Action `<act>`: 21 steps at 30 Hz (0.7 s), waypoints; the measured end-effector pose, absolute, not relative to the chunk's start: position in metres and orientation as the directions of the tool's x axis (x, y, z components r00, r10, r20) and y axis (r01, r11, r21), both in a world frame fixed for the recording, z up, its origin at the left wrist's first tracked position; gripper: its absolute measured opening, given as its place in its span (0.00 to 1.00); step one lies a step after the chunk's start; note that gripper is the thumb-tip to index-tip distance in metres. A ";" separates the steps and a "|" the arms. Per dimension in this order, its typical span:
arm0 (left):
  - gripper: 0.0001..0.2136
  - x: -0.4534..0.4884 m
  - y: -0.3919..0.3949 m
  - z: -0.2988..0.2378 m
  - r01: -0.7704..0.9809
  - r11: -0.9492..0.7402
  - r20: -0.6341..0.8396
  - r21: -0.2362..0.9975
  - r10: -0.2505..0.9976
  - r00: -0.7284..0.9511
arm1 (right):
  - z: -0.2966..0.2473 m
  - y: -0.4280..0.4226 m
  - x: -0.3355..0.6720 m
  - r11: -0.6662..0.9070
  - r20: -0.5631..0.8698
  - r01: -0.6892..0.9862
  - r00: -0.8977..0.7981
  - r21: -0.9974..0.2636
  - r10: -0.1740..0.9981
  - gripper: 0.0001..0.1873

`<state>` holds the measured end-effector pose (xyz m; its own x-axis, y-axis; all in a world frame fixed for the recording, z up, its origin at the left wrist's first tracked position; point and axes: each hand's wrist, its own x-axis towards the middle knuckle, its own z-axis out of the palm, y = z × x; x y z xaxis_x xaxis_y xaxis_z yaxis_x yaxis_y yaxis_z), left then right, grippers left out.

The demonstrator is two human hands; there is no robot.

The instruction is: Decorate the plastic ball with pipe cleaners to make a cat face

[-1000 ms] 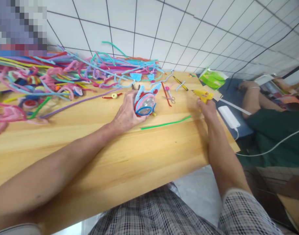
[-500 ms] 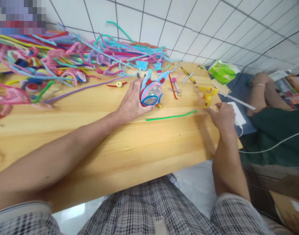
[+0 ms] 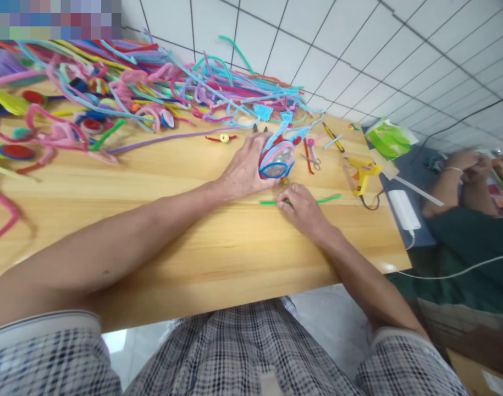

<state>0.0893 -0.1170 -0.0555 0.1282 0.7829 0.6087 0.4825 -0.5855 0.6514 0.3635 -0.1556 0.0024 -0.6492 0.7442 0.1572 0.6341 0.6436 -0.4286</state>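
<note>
My left hand (image 3: 249,168) is closed around the side of a craft figure (image 3: 277,160). It has a clear rounded front, pink, red and blue pipe-cleaner trim and two light-blue ears, and it rests on the wooden table. Just in front of it, my right hand (image 3: 300,208) has its fingers curled over a thin green pipe cleaner (image 3: 329,198), whose two ends stick out on either side. A yellow hot glue gun (image 3: 364,175) lies farther right. Small scissors (image 3: 313,161) and a red pipe-cleaner piece (image 3: 308,155) lie beyond the figure.
A large heap of coloured pipe cleaners (image 3: 185,82) covers the back left against the tiled wall. A yellow utility knife (image 3: 332,137), a green packet (image 3: 389,137) and a white power adapter (image 3: 404,210) are on the right. Another person's arm (image 3: 449,179) shows beyond the table's right end.
My right hand has moved left from beside the glue gun onto the green pipe cleaner. My left hand keeps hold of the figure. The whole view has shifted a little.
</note>
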 end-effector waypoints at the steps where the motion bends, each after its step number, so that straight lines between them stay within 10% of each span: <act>1: 0.56 0.090 -0.117 -0.055 0.478 -0.579 0.603 0.660 0.788 0.121 | 0.008 -0.156 0.365 0.625 0.161 0.634 -0.632 -0.456 0.758 0.08; 11: 0.51 0.095 -0.123 -0.046 0.422 -0.554 0.572 0.718 0.815 0.097 | 0.117 -0.132 0.349 0.670 0.388 0.623 -0.547 -0.404 0.742 0.10; 21: 0.49 0.093 -0.126 -0.043 0.418 -0.563 0.572 0.713 0.812 0.118 | 0.106 -0.098 0.318 0.731 0.361 0.588 -0.635 -0.347 0.682 0.09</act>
<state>0.0930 -0.1256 -0.0425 0.1183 0.8116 0.5722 0.4182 -0.5633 0.7126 0.3185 -0.0982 0.1057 -0.6355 0.6825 0.3611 0.5878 0.7309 -0.3469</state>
